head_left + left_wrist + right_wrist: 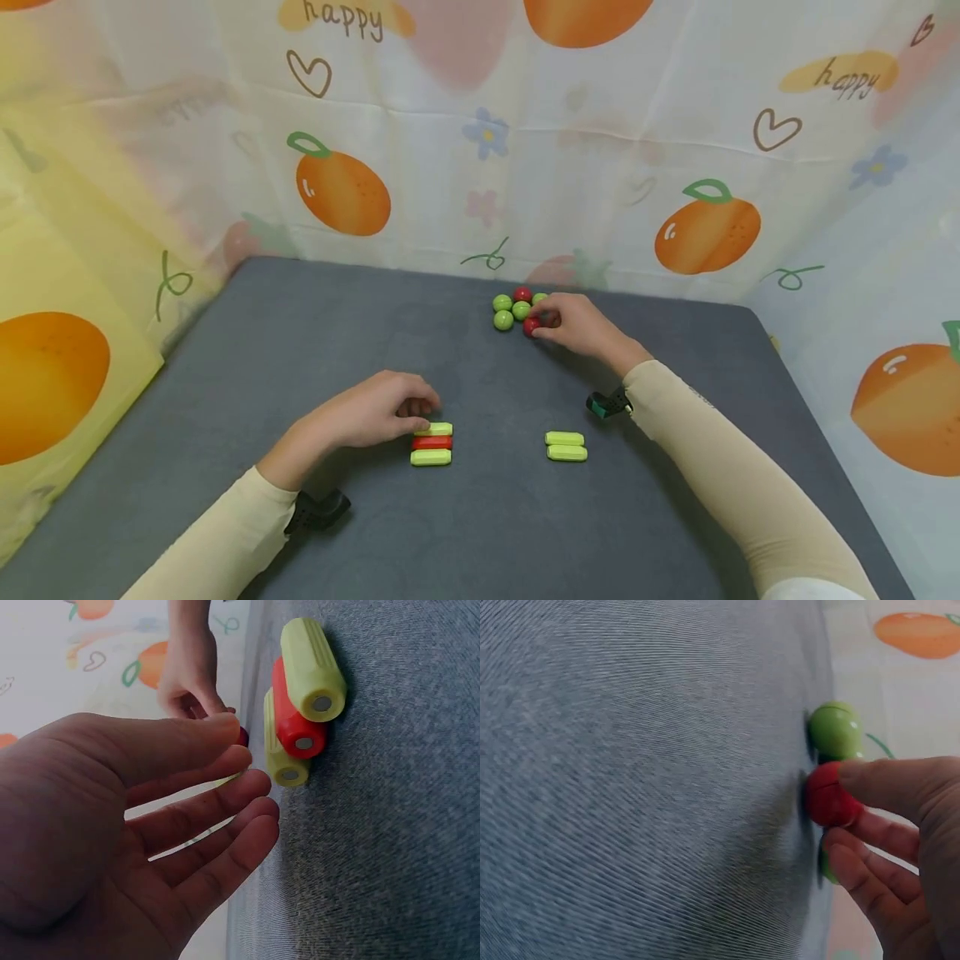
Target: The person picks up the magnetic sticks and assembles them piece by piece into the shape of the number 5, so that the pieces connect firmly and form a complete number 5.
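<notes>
At the back of the table my right hand (577, 323) pinches a red ball (825, 796) between thumb and fingers; the ball rests on or just above the cloth, I cannot tell which. Several green balls (503, 320) and another red ball (522, 293) cluster against it. My left hand (375, 408) hovers beside a row of ribbed sticks with grey discs in their ends: a yellow-green stick (442, 428), a red stick (432, 442) and a second yellow-green stick (431, 457). Its fingers are loosely bent, and the left wrist view shows nothing between them.
Two more yellow-green sticks (566, 446) lie side by side to the right of the row. Dark grey cloth covers the table (480, 525). A curtain (570, 200) printed with oranges hangs along the back and sides.
</notes>
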`<state>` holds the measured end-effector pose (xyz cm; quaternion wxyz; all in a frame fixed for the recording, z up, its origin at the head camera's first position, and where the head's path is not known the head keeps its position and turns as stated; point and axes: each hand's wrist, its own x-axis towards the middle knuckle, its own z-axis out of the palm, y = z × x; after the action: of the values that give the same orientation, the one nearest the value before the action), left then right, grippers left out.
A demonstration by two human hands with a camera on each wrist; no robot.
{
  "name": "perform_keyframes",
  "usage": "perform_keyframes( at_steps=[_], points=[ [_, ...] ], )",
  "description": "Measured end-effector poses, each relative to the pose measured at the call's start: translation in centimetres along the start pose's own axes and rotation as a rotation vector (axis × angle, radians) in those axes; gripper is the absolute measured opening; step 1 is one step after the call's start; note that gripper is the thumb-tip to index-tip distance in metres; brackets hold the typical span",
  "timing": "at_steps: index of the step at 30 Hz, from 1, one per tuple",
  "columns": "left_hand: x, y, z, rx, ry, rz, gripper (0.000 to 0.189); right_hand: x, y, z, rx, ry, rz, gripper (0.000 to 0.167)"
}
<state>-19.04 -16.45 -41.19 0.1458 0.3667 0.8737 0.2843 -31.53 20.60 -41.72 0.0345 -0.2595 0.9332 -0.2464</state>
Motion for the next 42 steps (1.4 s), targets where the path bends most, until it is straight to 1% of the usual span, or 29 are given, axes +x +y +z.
perform_keyframes(
  at_steps=[4, 9, 11, 18, 21, 25, 30, 35, 42],
  points=[
    [0.1, -0.1, 0.3, 0.006, -0.033, -0.009, 0.02, -0.1, 0.1, 0.6, -0.007, -0.006, 0.021, 0.029],
    [0.2, -0.1, 0.4, 0.027, -0.048, -0.042, 0.016, -0.1, 0.5, 0.8, 0.03, -0.005, 0.05, 0.025],
    [0.3, -0.1, 0.5, 0.037, -0.044, -0.046, 0.015, -0.1, 0.5, 0.8, 0.039, -0.006, 0.053, 0.025],
    [0.3, -0.1, 0.5, 0.058, -0.02, -0.013, 0.015, -0.2, 0.3, 0.8, 0.035, 0.0, 0.045, 0.025],
    [0.4, -0.2, 0.4, 0.053, -0.017, -0.024, 0.014, -0.4, 0.2, 0.9, 0.047, 0.01, 0.037, 0.024],
    [0.8, -0.5, 0.2, 0.051, 0.005, -0.03, 0.014, -0.8, 0.3, 1.0, 0.068, 0.035, 0.036, 0.022],
    [2.0, -0.6, -0.8, 0.039, 0.057, -0.011, 0.014, -1.6, 0.1, 0.8, 0.084, 0.066, 0.026, 0.019],
    [3.9, -0.2, -2.0, 0.012, 0.075, -0.006, 0.013, -2.5, -0.8, 0.4, 0.088, 0.074, 0.007, 0.019],
    [6.8, 0.5, -3.1, -0.006, 0.08, -0.044, 0.011, -3.2, -1.7, 0.5, 0.078, 0.064, -0.001, 0.019]
  ],
)
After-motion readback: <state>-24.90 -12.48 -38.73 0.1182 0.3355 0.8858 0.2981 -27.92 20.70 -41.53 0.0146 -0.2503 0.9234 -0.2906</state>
